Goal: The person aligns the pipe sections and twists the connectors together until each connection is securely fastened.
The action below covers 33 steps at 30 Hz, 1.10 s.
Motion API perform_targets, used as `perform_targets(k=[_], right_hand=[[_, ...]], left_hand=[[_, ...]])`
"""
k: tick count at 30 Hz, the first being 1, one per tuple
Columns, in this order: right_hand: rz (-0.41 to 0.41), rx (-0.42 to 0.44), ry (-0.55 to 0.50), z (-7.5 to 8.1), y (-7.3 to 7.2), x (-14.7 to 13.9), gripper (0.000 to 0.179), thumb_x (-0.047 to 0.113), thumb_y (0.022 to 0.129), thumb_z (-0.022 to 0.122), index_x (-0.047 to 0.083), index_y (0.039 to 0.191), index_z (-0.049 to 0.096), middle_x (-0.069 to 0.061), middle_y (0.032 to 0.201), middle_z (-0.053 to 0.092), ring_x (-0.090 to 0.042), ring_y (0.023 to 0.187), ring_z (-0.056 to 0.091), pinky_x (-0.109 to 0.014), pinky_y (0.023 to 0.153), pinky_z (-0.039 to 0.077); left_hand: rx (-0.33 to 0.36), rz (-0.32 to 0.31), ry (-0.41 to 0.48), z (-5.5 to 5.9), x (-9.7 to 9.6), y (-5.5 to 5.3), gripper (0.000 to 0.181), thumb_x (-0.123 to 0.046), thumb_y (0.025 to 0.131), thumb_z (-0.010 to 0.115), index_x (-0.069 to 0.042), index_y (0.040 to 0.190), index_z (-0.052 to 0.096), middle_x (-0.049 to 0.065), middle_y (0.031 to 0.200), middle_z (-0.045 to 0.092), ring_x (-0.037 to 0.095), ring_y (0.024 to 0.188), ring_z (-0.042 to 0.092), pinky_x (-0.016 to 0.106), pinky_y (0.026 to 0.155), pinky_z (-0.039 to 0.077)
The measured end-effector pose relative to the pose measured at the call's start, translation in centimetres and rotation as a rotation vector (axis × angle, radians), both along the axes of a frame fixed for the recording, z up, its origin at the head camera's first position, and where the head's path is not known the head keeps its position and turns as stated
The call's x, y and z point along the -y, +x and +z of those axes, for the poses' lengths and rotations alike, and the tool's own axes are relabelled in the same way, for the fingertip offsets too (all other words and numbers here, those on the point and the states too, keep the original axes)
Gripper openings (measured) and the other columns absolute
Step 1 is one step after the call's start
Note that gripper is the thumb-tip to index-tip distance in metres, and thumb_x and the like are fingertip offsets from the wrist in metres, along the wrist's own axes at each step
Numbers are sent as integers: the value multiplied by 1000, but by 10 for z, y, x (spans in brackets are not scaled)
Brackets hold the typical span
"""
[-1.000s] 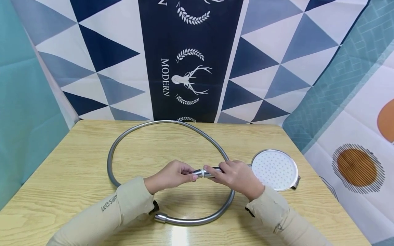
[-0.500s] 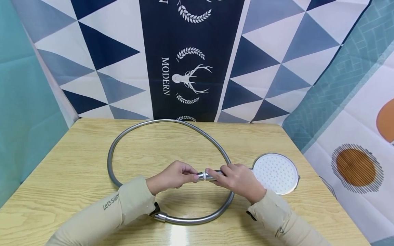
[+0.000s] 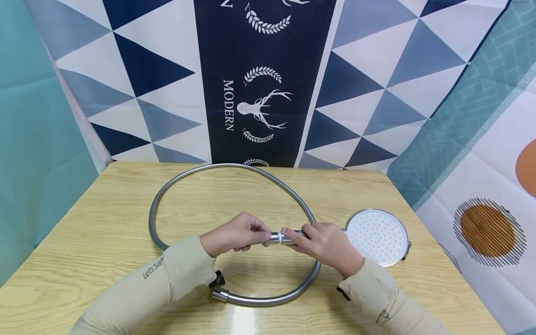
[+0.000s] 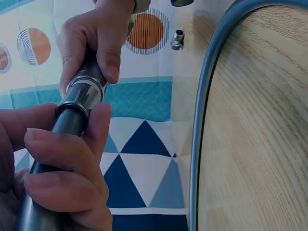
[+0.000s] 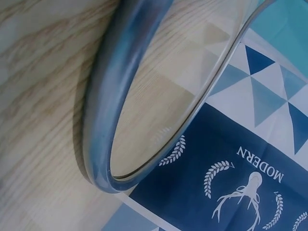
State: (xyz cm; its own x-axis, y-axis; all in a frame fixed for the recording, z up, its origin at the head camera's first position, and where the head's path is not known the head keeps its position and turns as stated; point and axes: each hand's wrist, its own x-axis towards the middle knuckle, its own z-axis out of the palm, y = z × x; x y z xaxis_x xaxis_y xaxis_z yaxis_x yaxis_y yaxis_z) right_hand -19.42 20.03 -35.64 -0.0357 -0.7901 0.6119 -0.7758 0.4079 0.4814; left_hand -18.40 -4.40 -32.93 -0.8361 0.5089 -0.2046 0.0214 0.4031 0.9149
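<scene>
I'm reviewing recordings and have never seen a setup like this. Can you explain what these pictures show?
There is no machine: a person works with two bare hands. The wide picture comes from a camera on the head, looking forward and down; the other two come from cameras on each wrist. A grey hose lies looped on the wooden table; the right wrist picture shows it close up. The left hand pinches a tube, probably the hose's end. The right hand grips a shower head, its handle lined up with that tube.
</scene>
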Motion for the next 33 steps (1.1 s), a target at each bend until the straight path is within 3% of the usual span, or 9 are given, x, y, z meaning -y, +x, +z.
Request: perform_targets(k=[10,19,23,27,33], right_hand=[[-38,40,34,-1,0,-3,37,33,105,38,10,115,66,-1,64,57,-9,45,49,-23,41,42],[-16,10,13,0,-1,-3,35,32,104,41,10,116,65,-1,62,56,-9,45,48,-22,40,42],[-15,7,21,-1,-1,-2,34,33,104,41,11,117,65,-1,63,56,-9,44,48,-22,40,41],[-14,-15,26,-2,-1,-2,34,32,104,41,11,117,64,-1,63,55,-9,44,46,-21,40,39],[-19,12,32,-2,-2,0,35,32,104,41,11,115,65,-1,65,56,-9,46,47,-22,40,41]], left_hand=[[-28,84,46,-5,-6,1,10,-4,86,70,0,95,70,2,77,61,8,44,33,20,41,29],[-29,32,72,-7,-3,1,18,-6,95,58,3,106,69,1,72,56,7,43,34,20,40,26],[-7,7,30,-6,-2,1,19,-7,96,57,4,108,68,0,72,59,6,42,33,19,40,26],[10,14,-5,-6,-2,1,19,-10,97,57,2,104,70,1,72,65,6,40,30,19,38,24],[-16,59,30,-9,-3,0,15,-7,91,65,2,102,71,1,75,65,5,41,30,18,41,26]])
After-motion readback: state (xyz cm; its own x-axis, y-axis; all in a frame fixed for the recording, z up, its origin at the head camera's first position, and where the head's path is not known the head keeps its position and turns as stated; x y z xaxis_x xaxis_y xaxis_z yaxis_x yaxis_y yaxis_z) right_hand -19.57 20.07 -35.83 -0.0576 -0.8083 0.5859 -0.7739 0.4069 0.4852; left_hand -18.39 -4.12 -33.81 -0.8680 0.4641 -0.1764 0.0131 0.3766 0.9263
